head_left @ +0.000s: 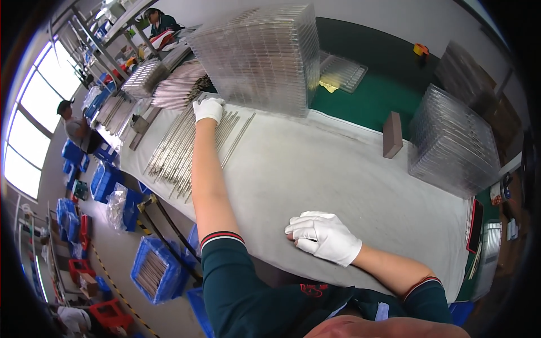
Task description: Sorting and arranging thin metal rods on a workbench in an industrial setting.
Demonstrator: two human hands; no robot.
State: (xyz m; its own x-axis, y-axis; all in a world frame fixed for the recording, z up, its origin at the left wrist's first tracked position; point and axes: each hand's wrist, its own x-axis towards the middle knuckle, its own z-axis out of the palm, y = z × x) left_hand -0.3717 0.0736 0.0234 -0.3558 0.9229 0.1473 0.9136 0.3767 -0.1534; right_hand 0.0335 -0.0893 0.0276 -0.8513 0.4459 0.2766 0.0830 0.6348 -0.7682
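Note:
My left hand (208, 109), in a white glove, is stretched out to the far ends of the thin metal rods (186, 147). Its fingers are bent down and closed there; what lies in them is hidden. The rods lie side by side in a loose layer on the white cloth (293, 174), with a couple set apart on the right. Nearer to me, my right hand (326, 238), also gloved, rests low over the cloth. Its fingers point left, loosely bent with slight gaps, and nothing shows in them.
Behind the rods rises a tall stack of clear plastic trays (259, 62). More rods (179, 84) are piled left of it. At right stand a brown block (392, 135) and another tray stack (451, 141). Blue crates (158, 270) stand on the floor at left; other people work beyond.

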